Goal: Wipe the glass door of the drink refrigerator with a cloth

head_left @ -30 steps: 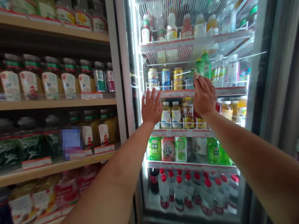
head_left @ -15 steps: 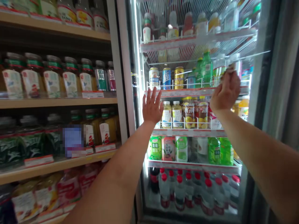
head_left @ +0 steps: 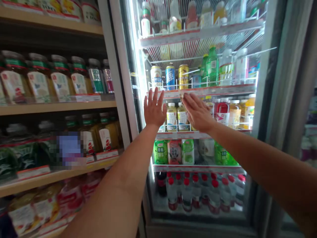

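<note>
My left hand (head_left: 155,109) is raised with its fingers spread, and appears to lie flat against the glass front of a lit drinks fridge (head_left: 198,32). My right hand (head_left: 199,112) is stretched towards the left on the same front, palm down. A crumpled cloth (head_left: 182,96) peeks out at its fingertips; most of it is hidden under the hand. Behind the hands stand pale yellow juice bottles (head_left: 171,117), partly covered. Just above is a row of cans, with a blue can (head_left: 170,78) and a gold can (head_left: 183,76).
Wooden shelves (head_left: 56,106) with bottled drinks (head_left: 60,81) stand to the left, beside the fridge frame (head_left: 126,69). Red-capped bottles (head_left: 187,195) fill the fridge bottom. Green drink packs (head_left: 160,152) stand above them. A grey frame (head_left: 284,82) borders the right side.
My right hand has swept left and slightly down with the cloth, from the fridge's right side to near my left hand. My left hand stays spread; the view has shifted a little.
</note>
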{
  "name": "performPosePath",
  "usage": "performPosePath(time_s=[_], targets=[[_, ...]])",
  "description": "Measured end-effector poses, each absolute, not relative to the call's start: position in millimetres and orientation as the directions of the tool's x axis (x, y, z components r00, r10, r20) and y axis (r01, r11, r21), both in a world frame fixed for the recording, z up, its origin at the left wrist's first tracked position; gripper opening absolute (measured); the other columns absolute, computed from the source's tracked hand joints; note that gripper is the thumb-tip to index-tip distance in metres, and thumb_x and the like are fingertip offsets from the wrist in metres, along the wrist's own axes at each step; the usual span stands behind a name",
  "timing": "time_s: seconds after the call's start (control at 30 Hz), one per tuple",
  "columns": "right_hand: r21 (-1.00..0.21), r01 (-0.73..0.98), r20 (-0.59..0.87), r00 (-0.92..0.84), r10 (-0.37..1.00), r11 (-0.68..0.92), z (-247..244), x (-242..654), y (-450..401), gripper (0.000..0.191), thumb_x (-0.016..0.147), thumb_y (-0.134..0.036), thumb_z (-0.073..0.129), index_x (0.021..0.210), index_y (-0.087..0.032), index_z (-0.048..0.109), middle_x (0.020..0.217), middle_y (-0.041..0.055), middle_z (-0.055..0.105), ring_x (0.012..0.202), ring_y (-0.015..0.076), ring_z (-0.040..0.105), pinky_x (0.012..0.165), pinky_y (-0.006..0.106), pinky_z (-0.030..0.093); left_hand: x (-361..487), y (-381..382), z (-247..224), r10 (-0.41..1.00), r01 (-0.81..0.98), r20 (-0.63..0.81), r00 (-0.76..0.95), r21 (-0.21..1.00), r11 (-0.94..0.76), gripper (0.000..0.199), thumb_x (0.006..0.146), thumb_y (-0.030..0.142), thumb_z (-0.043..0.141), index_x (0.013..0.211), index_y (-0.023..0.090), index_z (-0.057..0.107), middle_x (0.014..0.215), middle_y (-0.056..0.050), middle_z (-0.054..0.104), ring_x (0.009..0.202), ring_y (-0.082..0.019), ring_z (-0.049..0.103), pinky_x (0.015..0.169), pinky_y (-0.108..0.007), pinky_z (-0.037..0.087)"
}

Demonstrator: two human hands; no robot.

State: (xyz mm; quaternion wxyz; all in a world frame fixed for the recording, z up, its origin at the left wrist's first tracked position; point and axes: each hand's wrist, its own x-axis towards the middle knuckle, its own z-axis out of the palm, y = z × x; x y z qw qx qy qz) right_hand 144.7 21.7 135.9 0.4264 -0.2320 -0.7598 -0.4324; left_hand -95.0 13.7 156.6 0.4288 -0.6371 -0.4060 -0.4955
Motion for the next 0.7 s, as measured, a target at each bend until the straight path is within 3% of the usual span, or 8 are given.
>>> performPosePath(time_s=[0.1,0.17,0.23,0.3,0.4,0.57,0.7], targets=[[0.674,0.509,0.624,-0.78,-0.043,0.535,130.7,165.4,22.2,0.092,0.093,-0.002,0.041,0.163,-0.035,-0.008,0.166,0.0001,0.036,0.153,0.0249,0.033,0.124,0.051,0.035,-95.5,15.2,156.4,0.069,0.943,0.982,0.178,-0.15,-0.298,0.059,0.099,0.026,0.046,0.157,0.023,0.04,0.168,-0.003,0.027,0.159,-0.023,0.012,0.131,-0.049,0.009],[0.698,0.498,0.613,-0.787,-0.07,0.514,139.8,188.8,23.2,0.087,0.095,-0.005,0.043,0.164,-0.037,0.001,0.162,-0.0005,0.042,0.151,0.0247,0.037,0.123,0.05,0.037,-95.5,15.3,156.2,0.068,0.945,0.982,0.176,-0.149,-0.291,0.059,0.098,0.025,0.045,0.157,0.023,0.04,0.168,-0.003,0.027,0.159,-0.023,0.012,0.131,-0.05,0.01],[0.556,0.681,0.8,-0.593,-0.085,0.477,150.2,214.2,24.1,0.075,0.099,-0.013,0.044,0.165,-0.033,0.015,0.162,0.0033,0.042,0.15,0.0289,0.037,0.123,0.053,0.036,-95.1,14.4,156.0,0.081,0.944,0.982,0.173,-0.142,-0.296,0.059,0.098,0.025,0.045,0.157,0.024,0.04,0.168,-0.003,0.027,0.159,-0.023,0.012,0.131,-0.05,0.01],[0.26,0.851,0.965,-0.238,-0.107,0.456,154.5,235.9,26.1,0.062,0.101,-0.019,0.038,0.163,-0.024,0.029,0.163,0.0091,0.04,0.15,0.0337,0.036,0.123,0.057,0.033,-94.7,13.3,155.7,0.087,0.94,0.982,0.167,-0.132,-0.315,0.06,0.098,0.026,0.045,0.157,0.025,0.04,0.168,-0.001,0.026,0.159,-0.023,0.012,0.131,-0.05,0.01],[-0.07,0.895,0.978,0.148,-0.145,0.44,149.0,252.8,33.0,0.058,0.102,-0.027,0.034,0.158,-0.016,0.041,0.162,0.0151,0.04,0.149,0.0391,0.035,0.124,0.061,0.028,-94.4,12.9,155.3,0.087,0.935,0.983,0.162,-0.125,-0.332,0.06,0.098,0.026,0.045,0.158,0.027,0.038,0.169,0.0,0.026,0.159,-0.022,0.011,0.132,-0.051,0.009],[-0.225,0.811,0.925,0.352,-0.143,0.54,152.0,234.3,45.6,0.059,0.103,-0.044,0.027,0.16,-0.031,0.036,0.167,-0.0012,0.031,0.15,0.0432,0.029,0.126,0.059,0.018,-94.7,14.7,154.8,0.083,0.942,0.981,0.176,-0.143,-0.303,0.059,0.099,0.026,0.044,0.158,0.024,0.038,0.168,-0.003,0.026,0.159,-0.024,0.011,0.132,-0.052,0.01],[-0.166,0.824,0.96,0.26,-0.102,0.542,166.5,193.6,42.1,0.061,0.103,-0.038,0.028,0.158,-0.014,0.038,0.166,0.0141,0.032,0.153,0.0411,0.025,0.126,0.066,0.019,-94.9,14.6,154.8,0.074,0.945,0.981,0.179,-0.151,-0.288,0.059,0.099,0.025,0.045,0.158,0.022,0.038,0.168,-0.004,0.028,0.159,-0.024,0.012,0.132,-0.05,0.01]])
